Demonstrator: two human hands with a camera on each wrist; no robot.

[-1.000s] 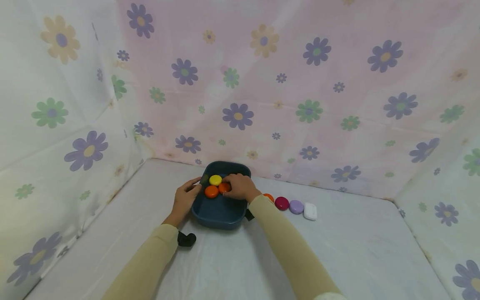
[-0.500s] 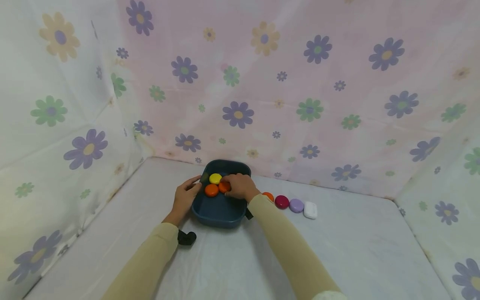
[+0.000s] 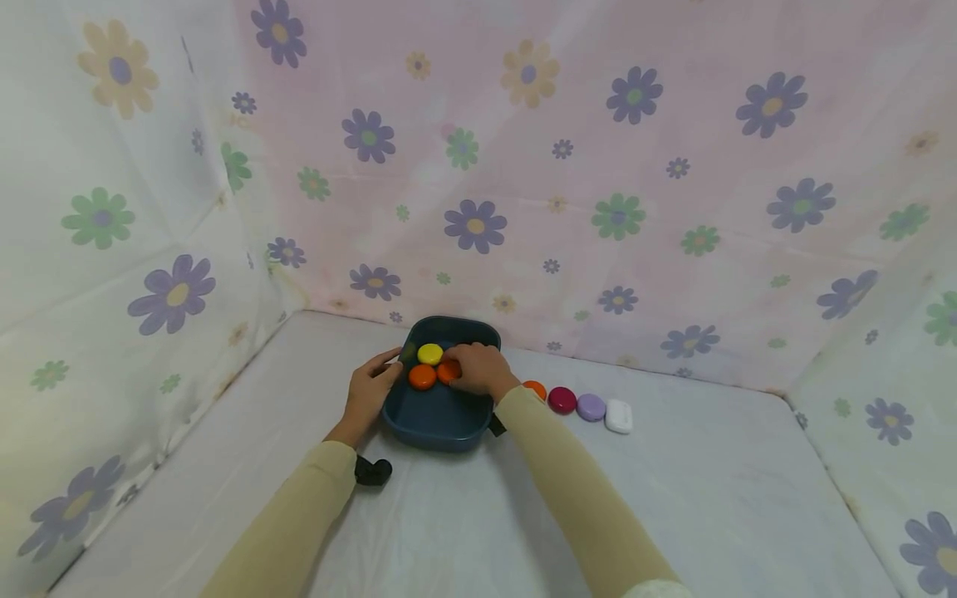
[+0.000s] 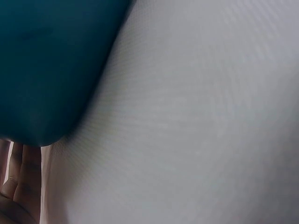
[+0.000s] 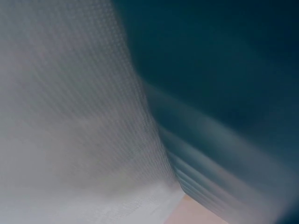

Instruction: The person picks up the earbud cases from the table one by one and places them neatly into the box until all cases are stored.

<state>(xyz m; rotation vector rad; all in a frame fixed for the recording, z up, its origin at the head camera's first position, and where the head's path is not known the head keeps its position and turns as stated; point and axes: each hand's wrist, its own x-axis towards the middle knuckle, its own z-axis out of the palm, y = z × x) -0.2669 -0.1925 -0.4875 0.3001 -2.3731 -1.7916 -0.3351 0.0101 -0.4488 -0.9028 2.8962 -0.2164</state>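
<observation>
A deep dark blue rectangular dish (image 3: 434, 415) with rounded corners stands on the white cloth. My left hand (image 3: 369, 394) holds its left side, thumb at the rim; in the left wrist view, straight fingers (image 4: 29, 179) show beyond the dish wall (image 4: 51, 79). Inside the dish lie a glossy yellow disc (image 3: 429, 355) and an orange disc (image 3: 422, 377). Reaching over the right rim, my right hand (image 3: 478, 369) pinches a red-orange disc (image 3: 449, 371) beside them, covering part of it. The right wrist view shows the blurred dish wall (image 5: 210, 93), but no fingers.
Right of the dish, a row holds an orange disc (image 3: 535, 389), partly behind the right sleeve, a dark red disc (image 3: 562, 400), a lilac disc (image 3: 591, 407) and a white rounded square (image 3: 619, 416). Flowered cloth walls (image 3: 538, 232) enclose the table on three sides.
The whole head view has shifted up slightly. Both hands, the dish and the discs keep their places, with the right hand still on the red-orange disc.
</observation>
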